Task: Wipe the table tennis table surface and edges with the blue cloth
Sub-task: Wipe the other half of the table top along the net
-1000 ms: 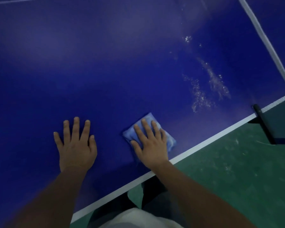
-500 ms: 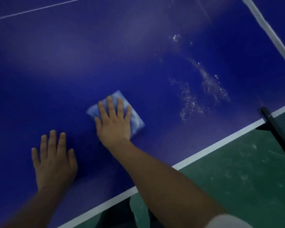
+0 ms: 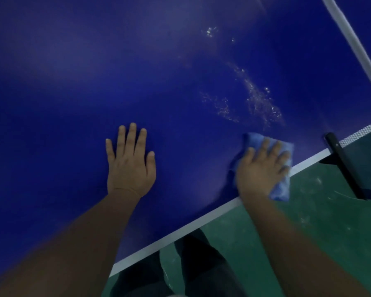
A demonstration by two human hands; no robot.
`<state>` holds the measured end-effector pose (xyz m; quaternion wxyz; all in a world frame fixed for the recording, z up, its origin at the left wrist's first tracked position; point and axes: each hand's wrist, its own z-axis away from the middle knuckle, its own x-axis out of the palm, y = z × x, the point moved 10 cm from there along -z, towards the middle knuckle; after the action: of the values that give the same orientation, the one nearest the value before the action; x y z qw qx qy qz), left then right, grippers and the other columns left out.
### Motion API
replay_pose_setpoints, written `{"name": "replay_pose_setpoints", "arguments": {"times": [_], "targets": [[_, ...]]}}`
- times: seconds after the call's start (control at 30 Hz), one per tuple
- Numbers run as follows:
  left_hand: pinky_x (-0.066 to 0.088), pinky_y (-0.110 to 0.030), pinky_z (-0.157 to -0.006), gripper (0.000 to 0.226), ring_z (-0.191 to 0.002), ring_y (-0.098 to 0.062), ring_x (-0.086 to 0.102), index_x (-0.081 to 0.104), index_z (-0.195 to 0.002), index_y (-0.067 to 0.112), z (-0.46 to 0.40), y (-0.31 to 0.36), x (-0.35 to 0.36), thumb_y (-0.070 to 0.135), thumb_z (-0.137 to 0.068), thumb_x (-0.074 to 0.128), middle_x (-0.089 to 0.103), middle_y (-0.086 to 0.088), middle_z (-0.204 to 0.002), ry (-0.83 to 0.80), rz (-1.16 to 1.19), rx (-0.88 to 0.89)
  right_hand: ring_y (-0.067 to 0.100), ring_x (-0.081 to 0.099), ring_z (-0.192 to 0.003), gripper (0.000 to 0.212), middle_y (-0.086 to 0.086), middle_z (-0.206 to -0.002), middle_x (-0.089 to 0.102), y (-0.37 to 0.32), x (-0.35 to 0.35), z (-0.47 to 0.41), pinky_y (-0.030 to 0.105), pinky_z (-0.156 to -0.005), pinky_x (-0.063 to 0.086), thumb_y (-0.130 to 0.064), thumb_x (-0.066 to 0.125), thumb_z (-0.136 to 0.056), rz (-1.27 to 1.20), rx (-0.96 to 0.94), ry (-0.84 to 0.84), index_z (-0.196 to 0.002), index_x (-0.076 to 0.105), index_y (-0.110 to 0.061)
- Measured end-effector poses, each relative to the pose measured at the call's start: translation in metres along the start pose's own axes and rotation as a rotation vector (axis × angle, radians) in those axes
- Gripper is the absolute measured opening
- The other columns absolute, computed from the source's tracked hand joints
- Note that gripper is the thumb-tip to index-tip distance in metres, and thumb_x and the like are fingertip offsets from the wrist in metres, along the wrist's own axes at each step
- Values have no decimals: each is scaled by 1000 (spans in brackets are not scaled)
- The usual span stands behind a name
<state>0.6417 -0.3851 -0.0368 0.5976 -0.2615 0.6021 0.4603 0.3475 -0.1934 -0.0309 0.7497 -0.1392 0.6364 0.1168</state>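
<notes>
At the frame's right, the right hand, fingers spread flat, presses the blue cloth over the table edge, the left hand flat and empty at centre; keep even pressure toward the droplets.

Blue cloth — light blue, crumpled, folded into rough pad. Lies at near right edge of table, straddling white border line, lower corner hanging past edge over green floor. Largely covered by flat right hand pressing on it. Table — deep blue, glossy top, white edge stripe, patch of whitish droplets or specks just beyond cloth.
</notes>
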Motion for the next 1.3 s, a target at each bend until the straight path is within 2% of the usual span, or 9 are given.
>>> {"name": "replay_pose_setpoints", "arguments": {"times": [0.13, 0.2, 0.37, 0.47, 0.67, 0.83, 0.97, 1.07, 1.3], "targets": [[-1, -56, -124, 65, -156, -25, 1, 28, -158, 14, -3, 0, 1, 43, -101, 17, 14, -7, -168, -18, -5, -5, 38, 19, -151, 61, 11, -163, 29, -156, 34, 130, 63, -119, 16, -44, 28, -101, 37, -890, -89, -154, 37, -17], [0, -57, -124, 65, -156, -26, 2, 30, -157, 13, -2, -1, 2, 41, -100, 17, 15, -8, -168, -21, -9, -4, 32, 20, -152, 58, 4, -162, 33, -166, 32, 144, 59, -120, 13, -48, 33, -101, 24, -1087, -106, -152, 42, -22], [-2, -58, -124, 64, -156, -27, 1, 27, -158, 14, -4, -1, 2, 42, -101, 20, 15, -9, -168, -41, -18, -14, 35, 14, -153, 66, 7, -166, 18, -11, 12, -3, 62, -119, 18, -56, 19, -104, 71, -499, -36, -158, 26, -19], [-1, -58, -124, 64, -156, -26, 1, 27, -158, 13, -4, -2, 2, 42, -101, 19, 14, -8, -168, -33, -36, -15, 37, 12, -153, 71, 10, -166, 15, 8, 9, -7, 61, -120, 16, -58, 10, -104, 112, -498, -92, -158, 26, -16], [5, -57, -124, 67, -156, -31, 9, 23, -157, 4, -3, -7, -3, 41, -101, 27, 14, -16, -167, 56, 16, -50, 34, 16, -153, 57, 5, -165, 23, -188, 30, 78, 53, -121, 13, -48, 18, -107, 77, -1135, -117, -157, 27, -22], [4, -54, -124, 71, -156, -27, 5, 23, -158, 5, -3, -10, 0, 44, -99, 30, 12, -15, -168, 39, 10, -82, 31, -6, -155, 59, 2, -169, 2, -381, 43, 71, 52, -123, -1, -46, 19, -107, -15, -1090, -194, -161, 14, -23], [2, -53, -123, 66, -156, -27, 6, 31, -156, 8, -3, -11, 6, 43, -100, 27, 18, -13, -167, -6, -36, -74, 30, -7, -154, 59, 1, -169, 0, -457, 35, 31, 52, -122, -5, -47, 22, -107, -78, -903, -197, -161, 12, -24], [5, -56, -122, 65, -155, -32, 10, 27, -155, 6, -4, -8, 6, 42, -100, 29, 18, -16, -166, 2, -87, -52, 28, 0, -155, 59, -1, -169, 6, -426, 24, -18, 54, -121, -1, -49, 25, -106, -86, -775, -145, -160, 18, -28], [8, -61, -119, 67, -155, -36, 11, 22, -155, 6, -5, -7, 8, 43, -99, 29, 17, -19, -165, -22, -109, -37, 29, -4, -155, 59, -2, -169, -1, -219, 5, -59, 55, -123, 0, -49, 23, -106, 40, -427, -109, -161, 10, -31]]}}
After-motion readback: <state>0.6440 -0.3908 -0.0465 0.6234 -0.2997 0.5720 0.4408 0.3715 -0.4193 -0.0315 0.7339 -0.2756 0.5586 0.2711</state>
